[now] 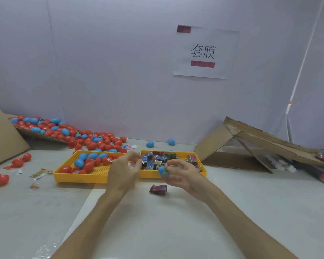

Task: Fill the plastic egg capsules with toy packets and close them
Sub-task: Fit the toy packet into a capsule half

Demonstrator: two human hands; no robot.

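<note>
Two bare forearms come in from the bottom edge, elbows cut off, over a white table (269,193). Between the hands a dark purple toy packet (158,189) lies alone on the table. The left hand (122,171) has its fingers curled toward the thumb, with something small and reddish at the tips, but blur hides whether it really pinches anything. The right hand (184,175) grips a blue egg capsule (163,171) in its fingertips. Colourful stuff shows at the capsule's mouth, too smeared to name. Just behind the hands, two yellow trays sit side by side. The left tray (78,179) holds red and blue capsules and the right tray (150,174) holds a heap of boxed packets (157,159); both are partly covered by the hands. Farther back, a pile of red and blue eggs (93,140) spreads beside cardboard (5,143) cut off at the left edge. Two loose blue eggs (150,144) lie near the wall. A collapsed cardboard box (247,143) half hides a few more eggs at right. A paper sign (206,53) hangs on the wall.
</note>
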